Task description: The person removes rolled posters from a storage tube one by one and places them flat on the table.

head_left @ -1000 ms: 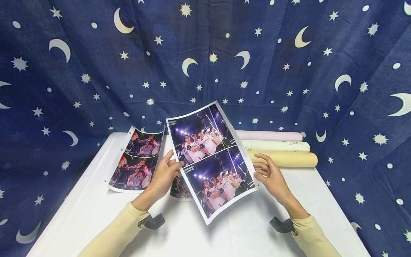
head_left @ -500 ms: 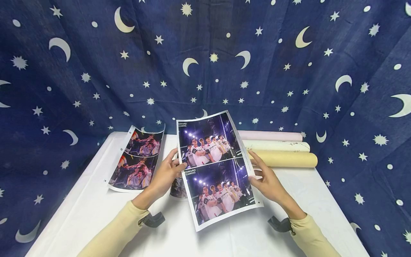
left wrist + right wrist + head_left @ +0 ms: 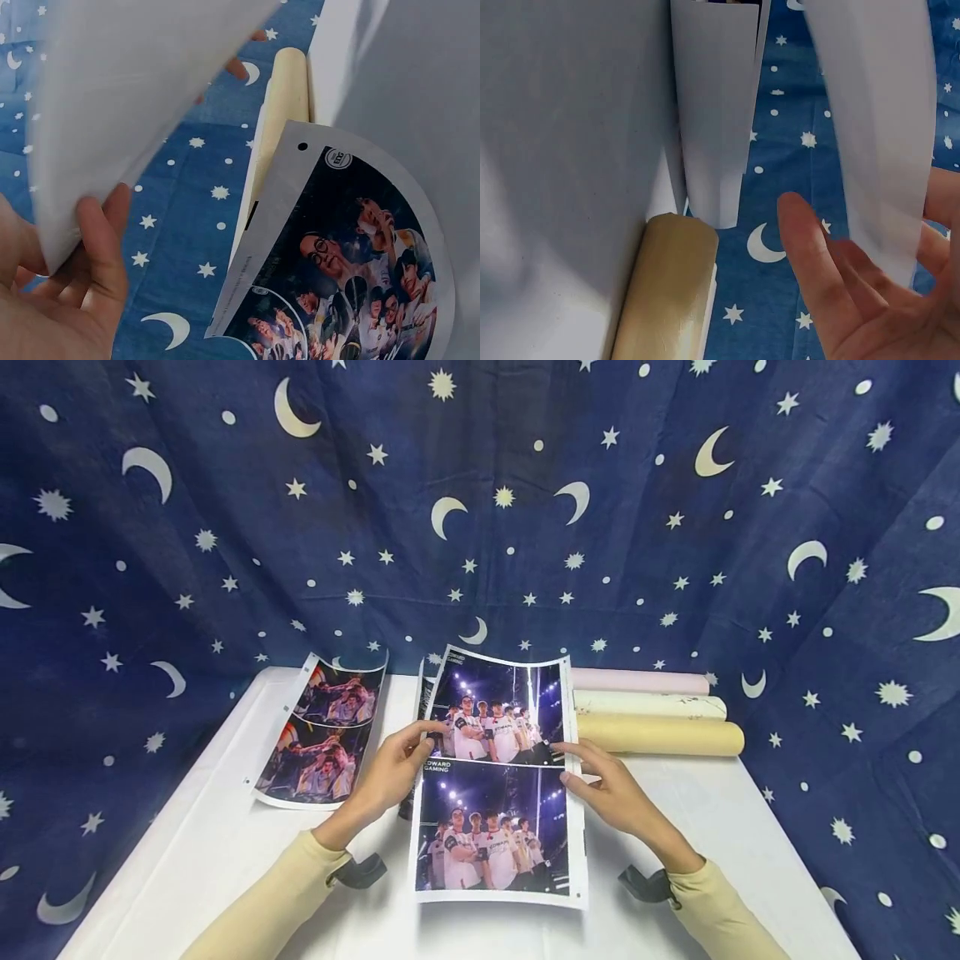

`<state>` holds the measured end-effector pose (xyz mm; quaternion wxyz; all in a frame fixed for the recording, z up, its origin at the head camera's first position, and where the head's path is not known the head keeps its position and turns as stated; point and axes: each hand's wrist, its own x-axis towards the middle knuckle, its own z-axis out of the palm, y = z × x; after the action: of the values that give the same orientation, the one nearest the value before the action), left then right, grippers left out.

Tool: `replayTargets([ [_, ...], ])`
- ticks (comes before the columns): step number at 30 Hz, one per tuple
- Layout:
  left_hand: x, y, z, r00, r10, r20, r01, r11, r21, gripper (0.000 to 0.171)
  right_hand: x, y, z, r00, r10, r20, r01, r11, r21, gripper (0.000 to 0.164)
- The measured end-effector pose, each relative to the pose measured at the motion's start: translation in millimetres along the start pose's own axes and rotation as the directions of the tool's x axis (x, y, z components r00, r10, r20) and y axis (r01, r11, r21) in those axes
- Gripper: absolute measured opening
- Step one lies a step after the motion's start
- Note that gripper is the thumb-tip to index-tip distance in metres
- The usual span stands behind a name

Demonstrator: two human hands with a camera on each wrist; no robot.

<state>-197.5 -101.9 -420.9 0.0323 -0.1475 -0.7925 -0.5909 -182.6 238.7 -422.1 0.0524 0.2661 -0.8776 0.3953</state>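
A glossy photo print [image 3: 491,827] with two matching group pictures and a white border is held above the table, nearly upright in the head view. My left hand [image 3: 390,768] pinches its left edge between thumb and fingers. At the right edge, my right hand [image 3: 618,789] holds it with thumb and fingers about the border. Both wrist views show the print's plain white back [image 3: 135,97]. A second photo print [image 3: 345,247], curled, lies behind it, mostly hidden in the head view.
Another curled photo print [image 3: 322,752] lies on the white table [image 3: 187,852] at left. At the back right are a pink paper roll [image 3: 641,681], a white patterned roll [image 3: 652,703] and a yellow roll [image 3: 660,734]. A starry blue cloth [image 3: 480,560] hangs behind.
The held print has turned from a slant to nearly straight and come down slightly. My right hand has moved left with its edge. The print at left has stayed in place.
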Motion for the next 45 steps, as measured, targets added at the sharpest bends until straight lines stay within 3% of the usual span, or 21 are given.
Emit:
replayTargets([
  [4, -1.3, 0.1, 0.6, 0.999, -0.021, 0.033, 0.022, 0.999, -0.024, 0.032, -2, -1, 2, 0.995, 0.027, 0.097, -0.031, 0.999, 0.035, 0.055],
  [8, -0.5, 0.3, -2.1, 0.997, -0.042, 0.072, 0.047, 0.996, -0.072, 0.043, -3, -3, 1, 0.986, 0.076, 0.151, -0.093, 0.989, 0.113, 0.067],
  [15, -0.9, -4.2, -6.9, 0.987, -0.029, 0.157, 0.056, 0.984, -0.170, 0.068, -4, -2, 0, 0.991, 0.090, 0.100, -0.106, 0.980, 0.171, 0.064],
  [21, -2.0, -4.4, -10.5, 0.972, -0.012, 0.233, 0.071, 0.967, -0.244, 0.075, -3, 1, -1, 0.991, 0.104, 0.086, -0.120, 0.971, 0.209, 0.087],
  [24, -3.1, -4.7, -12.0, 0.963, -0.011, 0.270, 0.083, 0.963, -0.257, 0.081, -4, 2, -1, 0.992, 0.094, 0.089, -0.114, 0.959, 0.261, 0.090],
  [31, -4.6, -5.3, -16.5, 0.937, 0.037, 0.348, 0.103, 0.922, -0.374, 0.090, -4, 3, -2, 0.995, 0.059, 0.075, -0.082, 0.929, 0.361, 0.095],
  [34, -4.2, -6.4, -17.7, 0.933, 0.048, 0.356, 0.115, 0.899, -0.422, 0.091, -4, 4, -4, 0.996, 0.030, 0.086, -0.065, 0.891, 0.450, 0.095],
  [42, -3.3, -12.7, -19.5, 0.913, 0.077, 0.402, 0.158, 0.839, -0.521, 0.085, -6, 6, -5, 0.992, -0.036, 0.122, -0.057, 0.732, 0.679, 0.093],
  [45, -2.8, -13.3, -18.5, 0.918, 0.062, 0.391, 0.164, 0.839, -0.518, 0.083, -7, 6, -4, 0.989, -0.033, 0.145, -0.083, 0.688, 0.721, 0.095],
])
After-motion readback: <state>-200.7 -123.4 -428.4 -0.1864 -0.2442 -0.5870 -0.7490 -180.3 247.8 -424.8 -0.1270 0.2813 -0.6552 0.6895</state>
